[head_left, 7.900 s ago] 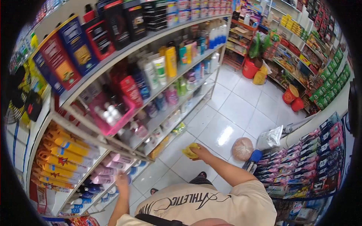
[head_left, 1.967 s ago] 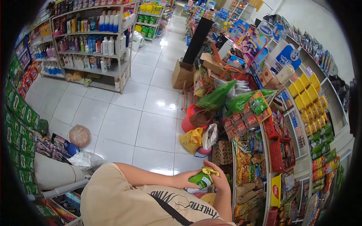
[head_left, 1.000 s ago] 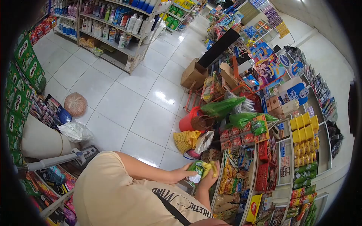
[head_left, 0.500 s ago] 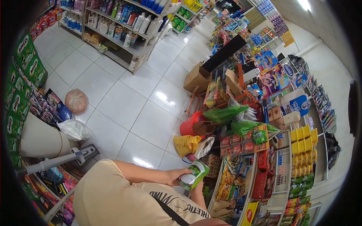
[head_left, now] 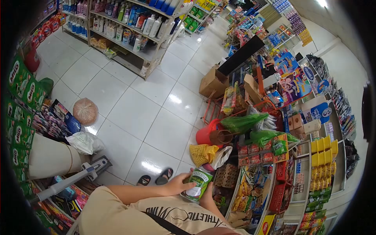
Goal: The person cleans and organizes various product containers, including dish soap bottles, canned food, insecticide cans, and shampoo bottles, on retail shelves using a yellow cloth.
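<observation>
A green Wonderfarm can with a white picture on its label is held in front of my shirt, its printed side turned up toward me. My left hand grips it from the left, fingers along the side and upper edge. On the opposite side my right hand is wrapped round it, partly hidden behind the can. Just beyond the can are a yellow bag and egg trays.
Shelves of packets and red baskets line my right. A red bucket and a cardboard box stand ahead on the tiled floor. Sandals lie nearby. Milo packs hang at left, above a grey-handled tool.
The can has turned so its label faces me more squarely, and my left hand has shifted along its side. The view has moved slightly, bringing the sandals into sight.
</observation>
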{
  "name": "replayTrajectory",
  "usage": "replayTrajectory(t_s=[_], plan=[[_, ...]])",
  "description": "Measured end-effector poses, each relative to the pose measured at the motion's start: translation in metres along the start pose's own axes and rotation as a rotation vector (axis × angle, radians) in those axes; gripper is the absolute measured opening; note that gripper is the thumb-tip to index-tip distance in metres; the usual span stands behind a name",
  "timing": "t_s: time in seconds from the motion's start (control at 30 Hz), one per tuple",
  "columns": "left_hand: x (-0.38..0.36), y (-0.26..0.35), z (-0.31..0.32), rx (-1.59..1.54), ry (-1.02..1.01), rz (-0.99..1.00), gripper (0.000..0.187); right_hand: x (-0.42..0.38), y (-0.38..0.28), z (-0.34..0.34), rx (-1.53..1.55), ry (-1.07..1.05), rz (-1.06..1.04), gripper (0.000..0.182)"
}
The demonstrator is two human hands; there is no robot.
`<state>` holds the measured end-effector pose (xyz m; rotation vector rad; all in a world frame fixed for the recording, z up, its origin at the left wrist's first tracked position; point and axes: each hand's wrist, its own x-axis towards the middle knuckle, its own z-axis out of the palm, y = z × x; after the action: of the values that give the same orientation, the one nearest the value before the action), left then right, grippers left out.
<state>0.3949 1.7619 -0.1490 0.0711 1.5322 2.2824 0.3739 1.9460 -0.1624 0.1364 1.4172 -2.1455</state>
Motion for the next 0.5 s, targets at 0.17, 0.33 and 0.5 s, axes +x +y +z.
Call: replayTrajectory(t_s=[0.17,0.33,0.5], plan=[[0.017,-0.005,-0.040,0.381,0.357,0.198,0.045,0.051,-0.006,0.026,0.059,0.024,0.134,0.063],[0.028,0.036,-0.101,0.672,0.498,0.227,0.035,0.150,0.000,0.059,0.039,0.080,0.395,0.031],[0.058,0.098,-0.181,1.032,0.635,0.378,0.033,0.288,-0.009,0.144,-0.110,-0.114,0.212,0.034]])
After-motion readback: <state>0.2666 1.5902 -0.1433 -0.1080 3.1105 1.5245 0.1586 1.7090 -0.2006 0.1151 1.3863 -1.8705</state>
